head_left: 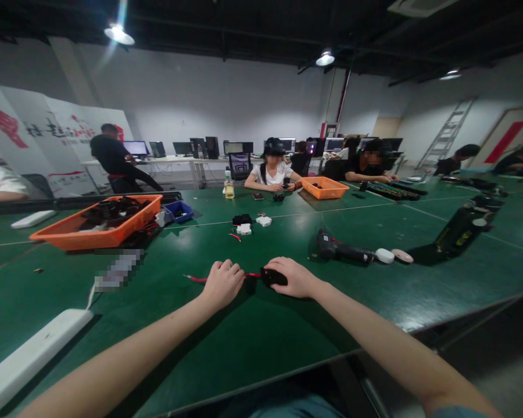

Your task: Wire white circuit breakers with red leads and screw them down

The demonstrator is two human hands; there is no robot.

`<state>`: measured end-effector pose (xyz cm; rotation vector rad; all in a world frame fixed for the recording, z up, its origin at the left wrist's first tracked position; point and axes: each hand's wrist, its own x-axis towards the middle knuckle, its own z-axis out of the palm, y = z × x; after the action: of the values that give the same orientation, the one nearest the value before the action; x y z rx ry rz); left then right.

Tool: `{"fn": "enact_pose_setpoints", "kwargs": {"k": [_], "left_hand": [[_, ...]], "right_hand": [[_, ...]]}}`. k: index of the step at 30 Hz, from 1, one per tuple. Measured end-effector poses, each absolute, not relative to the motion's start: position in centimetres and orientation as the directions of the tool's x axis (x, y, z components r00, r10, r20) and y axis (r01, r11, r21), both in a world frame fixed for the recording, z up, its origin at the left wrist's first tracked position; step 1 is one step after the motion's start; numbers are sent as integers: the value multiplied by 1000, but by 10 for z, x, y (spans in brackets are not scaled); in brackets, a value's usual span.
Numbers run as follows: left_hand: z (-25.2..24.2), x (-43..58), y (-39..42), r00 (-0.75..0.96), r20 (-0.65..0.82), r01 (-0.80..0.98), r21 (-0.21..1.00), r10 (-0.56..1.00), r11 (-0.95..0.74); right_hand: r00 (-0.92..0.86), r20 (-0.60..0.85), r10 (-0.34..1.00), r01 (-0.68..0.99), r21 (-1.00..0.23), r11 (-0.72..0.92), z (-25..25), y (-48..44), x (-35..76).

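Note:
My left hand (224, 283) is closed around a red wire (196, 280), whose pale bare end sticks out on the left. The wire comes out again on the right of that hand and runs to a small black casing (273, 277). Over that casing lies my right hand (294, 277), its fingers wrapped round the far side. Both hands are low over the green table. Beyond them lie white blocks (244, 229), a black block (242, 219) and a short red wire piece (235, 237).
An orange basket (100, 237) of dark parts and a blue bin (178, 212) stand left. A white power strip (39, 354) lies near left. Right are a black power tool (342, 249) and a black cylinder (466, 229). A person (273, 171) sits opposite beside another orange basket (325, 188).

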<state>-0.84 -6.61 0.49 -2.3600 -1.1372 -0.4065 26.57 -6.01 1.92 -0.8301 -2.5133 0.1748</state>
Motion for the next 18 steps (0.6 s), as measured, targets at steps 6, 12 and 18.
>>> {"fn": "enact_pose_setpoints", "kwargs": {"k": [6, 12, 18], "left_hand": [[6, -8, -67, 612, 458, 790, -309, 645, -530], [8, -7, -69, 628, 434, 778, -325, 646, -537], [7, -8, -67, 626, 439, 779, -320, 644, -539]], "right_hand": [[-680, 410, 608, 520, -316, 794, 20, -62, 266], [-633, 440, 637, 490, -409, 769, 18, -56, 272], [-567, 509, 648, 436, -481, 760, 10, -51, 273]]}}
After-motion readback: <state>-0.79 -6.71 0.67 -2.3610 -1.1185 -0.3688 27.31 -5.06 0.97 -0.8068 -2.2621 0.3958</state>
